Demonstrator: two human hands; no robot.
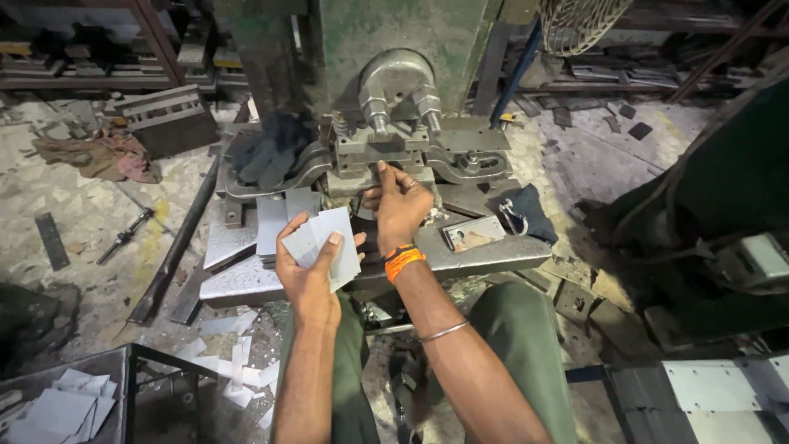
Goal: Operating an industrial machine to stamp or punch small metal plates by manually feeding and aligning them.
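Cluttered and dusty, a workshop floor (90, 214) strewn with offcuts and rags is seen around a green press machine (394, 99); a steel counter (485, 256) at its base carries a stack of grey plates (275, 224) and a small photo card (472, 233). A fan of thin grey metal blanks (325, 242) is held in the left hand (311, 275), thumb pressed over the top and fingers closed beneath; the right hand (400, 210), banded at the wrist with orange thread, is reached into the die area, fingers curled together near the tooling, though whether a blank is pinched there cannot be told. The blanks are judged light, stiff and flat, with smooth faces that would slide on one another and sharp cut edges; they are best taken by the flat faces near a corner, not along an edge. Dark gloves (267, 152) are draped on the machine's left; pale cut pieces (62, 407) are collected in a bin at lower left; more are scattered on the floor.
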